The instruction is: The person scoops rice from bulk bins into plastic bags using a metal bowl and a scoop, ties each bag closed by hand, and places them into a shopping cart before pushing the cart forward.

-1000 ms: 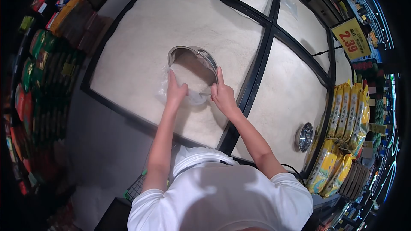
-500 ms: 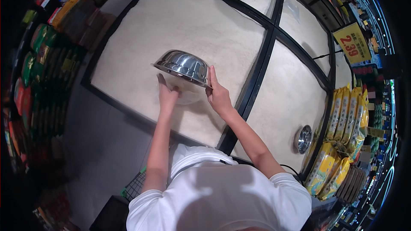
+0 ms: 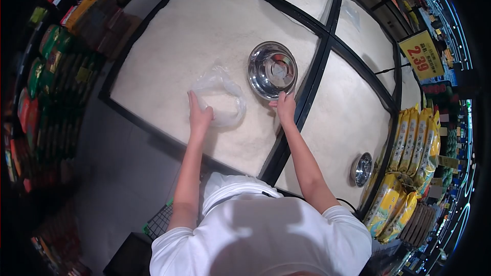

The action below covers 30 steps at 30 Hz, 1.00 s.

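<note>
My right hand (image 3: pixel 286 108) grips the near rim of a shiny metal bowl (image 3: pixel 260 79). The bowl's open side faces up, and its inside shows bare, reflective metal. To its left, my left hand (image 3: pixel 200 116) holds the edge of a clear plastic bag (image 3: pixel 236 117), thumb and fingers at its left side. The bag's mouth is spread wide, with white grain like rice visible inside. Both are over a large bin of the same white grain (image 3: pixel 169 46); I cannot tell whether the bowl touches the grain.
Black dividers (image 3: pixel 310 89) separate this bin from neighbouring grain bins. A second metal bowl (image 3: pixel 362 169) lies in the right bin. Yellow packages (image 3: pixel 404 143) and a yellow price sign (image 3: pixel 422 55) stand at the right. Stacked green bags (image 3: pixel 53 79) line the left; a wire basket (image 3: pixel 159 219) is below.
The bowl was tipped upside down over the bag; now it has swung right and turned face up in my right hand. My left hand stays at the bag, whose open mouth now shows.
</note>
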Available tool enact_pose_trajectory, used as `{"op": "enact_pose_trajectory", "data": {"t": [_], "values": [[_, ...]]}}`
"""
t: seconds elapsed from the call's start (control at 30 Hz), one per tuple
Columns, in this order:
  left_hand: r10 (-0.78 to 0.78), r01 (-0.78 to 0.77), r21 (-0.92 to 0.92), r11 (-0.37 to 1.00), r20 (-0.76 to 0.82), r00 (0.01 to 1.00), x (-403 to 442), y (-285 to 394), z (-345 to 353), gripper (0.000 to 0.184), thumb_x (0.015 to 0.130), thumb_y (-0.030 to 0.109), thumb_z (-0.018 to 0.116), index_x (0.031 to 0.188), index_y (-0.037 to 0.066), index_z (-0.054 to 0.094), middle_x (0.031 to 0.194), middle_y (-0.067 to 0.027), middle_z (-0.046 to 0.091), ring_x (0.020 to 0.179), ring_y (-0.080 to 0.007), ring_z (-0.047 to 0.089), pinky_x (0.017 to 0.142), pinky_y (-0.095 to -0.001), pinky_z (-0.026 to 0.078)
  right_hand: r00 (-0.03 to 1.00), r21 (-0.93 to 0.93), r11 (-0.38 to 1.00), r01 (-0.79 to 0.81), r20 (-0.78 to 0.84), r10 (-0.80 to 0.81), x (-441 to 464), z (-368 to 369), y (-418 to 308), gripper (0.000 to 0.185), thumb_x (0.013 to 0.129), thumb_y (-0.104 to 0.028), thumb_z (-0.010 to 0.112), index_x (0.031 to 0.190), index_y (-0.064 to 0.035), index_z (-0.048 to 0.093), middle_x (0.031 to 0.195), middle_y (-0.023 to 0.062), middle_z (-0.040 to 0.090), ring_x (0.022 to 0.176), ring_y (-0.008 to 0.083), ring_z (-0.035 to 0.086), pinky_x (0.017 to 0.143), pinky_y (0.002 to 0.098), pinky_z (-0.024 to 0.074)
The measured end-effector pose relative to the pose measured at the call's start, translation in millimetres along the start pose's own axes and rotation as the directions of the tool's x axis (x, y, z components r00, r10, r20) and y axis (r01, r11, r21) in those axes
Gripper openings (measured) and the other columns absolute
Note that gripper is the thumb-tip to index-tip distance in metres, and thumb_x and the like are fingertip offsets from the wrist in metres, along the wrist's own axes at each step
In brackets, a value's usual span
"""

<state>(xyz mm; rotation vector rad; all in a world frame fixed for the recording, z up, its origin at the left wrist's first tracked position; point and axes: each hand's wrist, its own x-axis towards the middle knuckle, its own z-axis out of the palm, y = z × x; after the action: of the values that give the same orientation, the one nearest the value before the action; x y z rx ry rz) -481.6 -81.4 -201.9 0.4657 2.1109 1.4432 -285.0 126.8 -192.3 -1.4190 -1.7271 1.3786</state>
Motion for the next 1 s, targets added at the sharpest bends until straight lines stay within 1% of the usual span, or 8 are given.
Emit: {"op": "enact_pose_trajectory", "data": {"t": [0.07, 0.2, 0.37, 0.57, 0.67, 0.73, 0.83, 1.0], "values": [[0.023, -0.023, 0.026, 0.999, -0.006, 1.0, 3.0, -9.4, 0.8, 0.087, 0.075, 0.009, 0.053, 0.151, -0.005, 0.014, 0.157, -0.0246, 0.015, 0.133, -0.0323, 0.024, 0.106, -0.0314, 0.03, 1.0, -0.273, 0.962, -0.014, 0.003, 0.016, -8.8, -4.3, -6.5, 0.06, 0.099, -0.014, 0.037, 0.151, -0.002, 0.009, 0.081, 0.0159, 0.068, 0.062, 0.0238, 0.07, 0.06, 0.035, 0.0568], [0.064, -0.063, 0.045, 0.997, -0.04, 0.997, 11.0, -31.0, 7.0, 0.085, 0.079, 0.001, 0.052, 0.154, 0.004, 0.012, 0.154, -0.018, 0.027, 0.066, -0.0156, 0.061, 0.06, -0.028, 0.053, 0.999, -0.342, 0.94, -0.017, 0.034, 0.03, -10.3, 1.3, 15.2, 0.068, 0.099, -0.016, 0.038, 0.153, -0.006, -0.001, 0.07, 0.0135, 0.067, 0.06, 0.024, 0.069, 0.061, 0.0359, 0.0554], [0.091, -0.089, 0.047, 0.995, -0.036, 0.995, 13.6, -33.6, 9.8, 0.085, 0.079, 0.001, 0.052, 0.154, 0.005, 0.013, 0.155, -0.0181, 0.025, 0.074, -0.0162, 0.061, 0.063, -0.0281, 0.053, 0.998, -0.233, 0.971, -0.05, 0.017, 0.055, -9.5, 4.3, 27.4, 0.067, 0.099, -0.015, 0.039, 0.153, -0.0049, 0.001, 0.072, 0.0144, 0.067, 0.06, 0.0243, 0.069, 0.061, 0.0361, 0.0557], [0.143, -0.141, 0.063, 0.988, -0.029, 0.989, 12.6, -34.6, 9.3, 0.084, 0.078, 0.0, 0.051, 0.154, 0.005, 0.015, 0.159, -0.0182, 0.014, 0.084, -0.0178, 0.06, 0.066, -0.0271, 0.052, 0.999, -0.093, 0.995, -0.021, 0.036, 0.025, 13.0, -0.6, 41.4, 0.044, 0.098, -0.011, 0.038, 0.139, 0.0008, 0.026, 0.082, 0.0184, 0.066, 0.059, 0.0251, 0.069, 0.053, 0.0346, 0.0581], [0.138, -0.136, 0.071, 0.988, -0.019, 0.99, 11.6, -36.5, 6.3, 0.084, 0.077, -0.001, 0.051, 0.154, 0.006, 0.017, 0.159, -0.0192, 0.012, 0.084, -0.018, 0.059, 0.066, -0.0273, 0.052, 0.987, -0.049, 0.989, -0.143, 0.063, 0.146, 29.7, -6.4, 42.0, 0.036, 0.096, -0.009, 0.039, 0.13, 0.0041, 0.032, 0.089, 0.0206, 0.065, 0.059, 0.0264, 0.069, 0.053, 0.0342, 0.0599], [0.124, -0.123, 0.053, 0.991, -0.013, 0.992, 10.6, -37.5, 4.4, 0.084, 0.077, -0.001, 0.052, 0.153, 0.006, 0.017, 0.16, -0.0197, 0.01, 0.083, -0.0179, 0.059, 0.066, -0.0276, 0.052, 0.969, 0.158, 0.957, -0.245, 0.074, 0.235, 34.4, -7.2, 53.1, 0.035, 0.096, -0.009, 0.04, 0.129, 0.0044, 0.036, 0.095, 0.0216, 0.064, 0.063, 0.0263, 0.07, 0.054, 0.0336, 0.0606], [0.14, -0.136, 0.073, 0.988, -0.051, 0.989, 8.9, -41.5, 4.0, 0.084, 0.076, 0.0, 0.052, 0.153, 0.007, 0.019, 0.155, -0.0202, 0.021, 0.08, -0.0169, 0.058, 0.065, -0.0279, 0.052, 0.937, 0.338, 0.874, -0.349, 0.148, 0.317, 41.1, -6.2, 68.7, 0.033, 0.097, -0.011, 0.043, 0.126, 0.0045, 0.042, 0.1, 0.0219, 0.063, 0.069, 0.0257, 0.07, 0.056, 0.0323, 0.0615], [0.084, -0.084, 0.009, 0.996, -0.038, 0.996, 4.7, -40.5, 2.0, 0.083, 0.077, 0.0, 0.052, 0.153, 0.008, 0.02, 0.12, -0.0168, 0.052, 0.073, -0.0141, 0.056, 0.063, -0.0283, 0.051, 0.881, 0.398, 0.785, -0.474, 0.209, 0.425, 33.0, 3.5, 79.6, 0.036, 0.098, -0.025, 0.051, 0.12, 0.0031, 0.05, 0.098, 0.0169, 0.064, 0.07, 0.0242, 0.069, 0.059, 0.0312, 0.0619]]}}
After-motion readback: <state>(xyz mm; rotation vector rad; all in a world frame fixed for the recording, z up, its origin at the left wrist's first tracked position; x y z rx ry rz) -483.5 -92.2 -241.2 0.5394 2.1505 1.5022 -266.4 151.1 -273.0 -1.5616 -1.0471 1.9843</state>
